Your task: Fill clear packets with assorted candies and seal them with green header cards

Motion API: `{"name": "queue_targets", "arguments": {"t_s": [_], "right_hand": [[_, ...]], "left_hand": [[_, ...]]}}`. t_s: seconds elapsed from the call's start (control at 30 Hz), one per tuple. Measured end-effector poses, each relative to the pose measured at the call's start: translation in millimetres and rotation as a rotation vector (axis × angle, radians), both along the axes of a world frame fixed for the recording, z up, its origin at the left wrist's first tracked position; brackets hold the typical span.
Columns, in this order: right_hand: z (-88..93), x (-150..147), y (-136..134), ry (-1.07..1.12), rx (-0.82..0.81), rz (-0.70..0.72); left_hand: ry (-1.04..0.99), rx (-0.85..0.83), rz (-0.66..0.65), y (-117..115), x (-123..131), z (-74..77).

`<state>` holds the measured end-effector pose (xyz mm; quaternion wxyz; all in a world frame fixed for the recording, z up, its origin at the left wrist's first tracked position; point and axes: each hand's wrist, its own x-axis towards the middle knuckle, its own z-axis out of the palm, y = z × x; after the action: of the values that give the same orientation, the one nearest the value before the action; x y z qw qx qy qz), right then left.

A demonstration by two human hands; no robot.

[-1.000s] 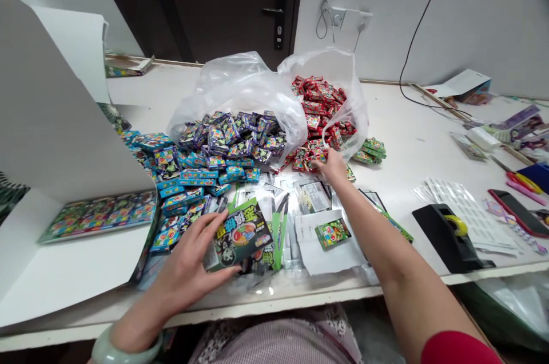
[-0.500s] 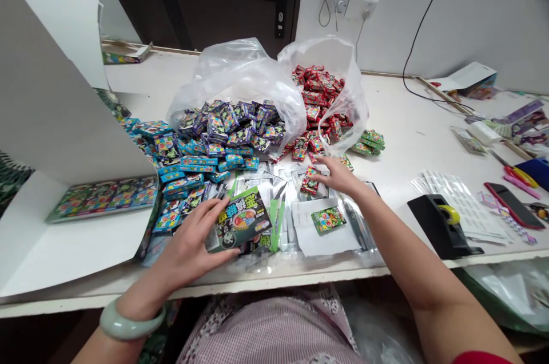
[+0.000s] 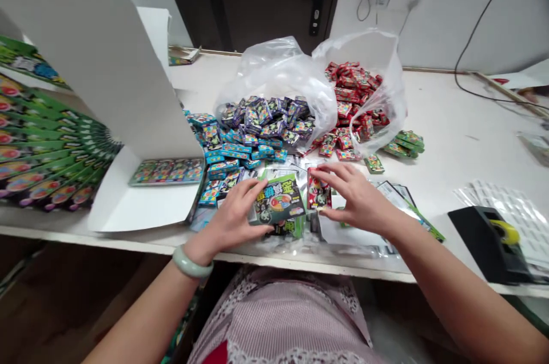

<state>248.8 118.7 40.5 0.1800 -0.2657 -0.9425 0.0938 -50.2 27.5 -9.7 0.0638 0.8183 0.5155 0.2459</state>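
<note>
My left hand point(image 3: 240, 216) is closed around the left side of a flat black-and-green printed packet point(image 3: 279, 204), thumb below and fingers above. Just right of it, my right hand point(image 3: 358, 197) grips a small red printed box point(image 3: 319, 189) between thumb and fingers. Under both hands lie clear plastic sleeves and a white sheet point(image 3: 338, 231), partly covered by the right hand. Small purple boxes point(image 3: 266, 115) spill from one clear bag, and red boxes point(image 3: 354, 89) from another. Blue boxes point(image 3: 227, 152) are heaped left of the sleeves.
An open white carton point(image 3: 141, 204) holds a row of printed boxes point(image 3: 167, 171) at left. Beyond it, green printed cards point(image 3: 51, 146) are fanned out. Green boxes point(image 3: 403, 145) lie right of the bags. A black tape dispenser point(image 3: 484, 246) stands near the front edge at right.
The view has shifted left. My right hand has brought the red box nearer to the packet in my left hand. The left hand keeps its hold.
</note>
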Motion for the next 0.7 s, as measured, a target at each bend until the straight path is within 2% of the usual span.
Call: {"name": "queue_targets", "arguments": {"t_s": [0.13,0.47,0.6,0.7], "right_hand": [[13.5,-8,-12,-0.167,-0.022,0.115],[14.8,-14,-11,-0.224,-0.140,0.213],[12.8,-21,-8,-0.142,-0.214,0.197],[5.2,-29,-7,-0.023,-0.284,0.187]], "left_hand": [[0.042,0.021,-0.061,-2,1,-1.1],[-0.052,-0.153,-0.109,-11,-3,-3.0],[-0.111,-0.173,-0.142,-10,-2,-2.4],[-0.143,-0.158,-0.111,-10,0,-3.2]]}}
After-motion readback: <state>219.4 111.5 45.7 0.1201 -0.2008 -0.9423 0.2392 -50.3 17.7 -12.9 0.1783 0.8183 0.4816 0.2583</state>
